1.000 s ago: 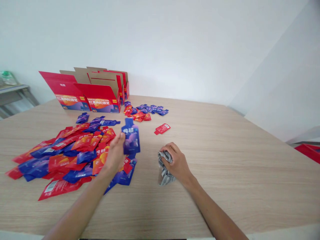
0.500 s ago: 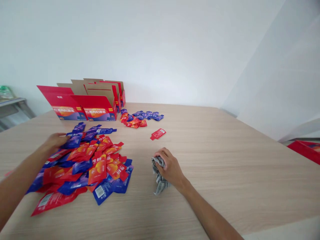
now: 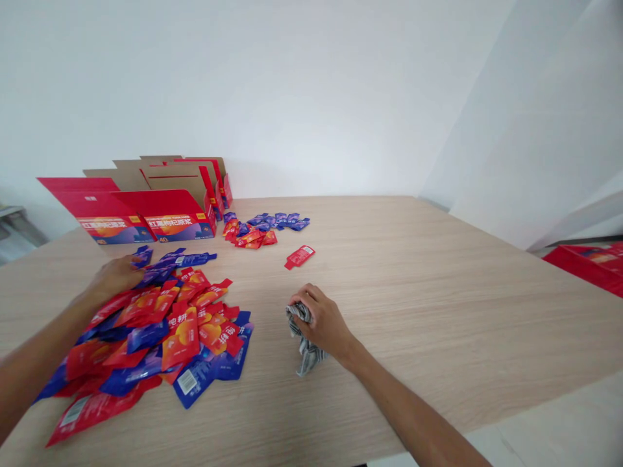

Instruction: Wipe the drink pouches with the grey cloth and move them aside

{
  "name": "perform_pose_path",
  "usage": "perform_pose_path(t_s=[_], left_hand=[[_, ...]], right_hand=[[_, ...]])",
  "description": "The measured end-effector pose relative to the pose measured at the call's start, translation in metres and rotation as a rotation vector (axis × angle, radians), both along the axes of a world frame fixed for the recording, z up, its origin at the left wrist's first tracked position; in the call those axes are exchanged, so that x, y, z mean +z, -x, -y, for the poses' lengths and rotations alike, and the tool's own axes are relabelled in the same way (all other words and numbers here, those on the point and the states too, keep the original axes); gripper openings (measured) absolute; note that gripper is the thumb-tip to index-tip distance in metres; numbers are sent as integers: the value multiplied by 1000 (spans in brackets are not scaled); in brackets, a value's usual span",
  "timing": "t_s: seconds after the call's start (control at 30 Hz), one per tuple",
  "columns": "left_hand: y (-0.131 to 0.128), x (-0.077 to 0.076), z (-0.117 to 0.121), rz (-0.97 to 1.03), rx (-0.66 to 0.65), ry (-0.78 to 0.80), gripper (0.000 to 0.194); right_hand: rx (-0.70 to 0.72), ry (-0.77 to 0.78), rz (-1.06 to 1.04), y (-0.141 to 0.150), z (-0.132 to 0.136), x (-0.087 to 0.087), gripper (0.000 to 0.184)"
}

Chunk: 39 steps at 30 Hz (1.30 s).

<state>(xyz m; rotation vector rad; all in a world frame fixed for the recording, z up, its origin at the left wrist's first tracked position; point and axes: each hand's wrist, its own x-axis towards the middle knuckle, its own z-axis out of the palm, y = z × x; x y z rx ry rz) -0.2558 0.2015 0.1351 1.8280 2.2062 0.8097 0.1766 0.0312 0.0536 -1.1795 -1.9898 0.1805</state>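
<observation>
The surface point(image 3: 438, 292) ran wide to its slanting edge, right of the right hand point(image 3: 324, 321), which clenched a striped cloth point(image 3: 311, 357). The left hand point(image 3: 117, 277) lay on the far left of the pile of sachets point(image 3: 181, 337); I cannot tell whether its hidden fingertips pinched one. The frame cut off a red box point(image 3: 584, 266) at right. Cartons point(image 3: 170, 224) read "红黑枸杞原浆" and "40"; sachets, "纯耕".

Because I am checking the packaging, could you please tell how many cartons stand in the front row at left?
2: the first carton at the row's left end, the second carton beside it to the right. More cartons stand behind, partly hidden; I cannot count those.
</observation>
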Motion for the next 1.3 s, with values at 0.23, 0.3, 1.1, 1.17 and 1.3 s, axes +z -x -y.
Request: perform_pose_path(t_s=[0.23, 0.3, 1.1, 1.17, 1.3], left_hand=[[-155, -49, -8, -207, -507, 204, 35], [-210, -66, -12, -251, -610, 212, 44], [-300, -45, 22, -192, -810, 340, 58], [-285, -37, 44, -149, -856, 333, 54], [-264, -26, 84, 32, -895, 299, 43]], right_hand=[[6, -7, 5, 0, 1, 3, 28], [-1, -10, 1, -2, -1, 3, 28], [-474, 42, 237, -46, -24, -8, 56], [-452, 39, 267, -44, -24, -10, 48], [-380, 9, 241, -37, -21, -10, 21]])
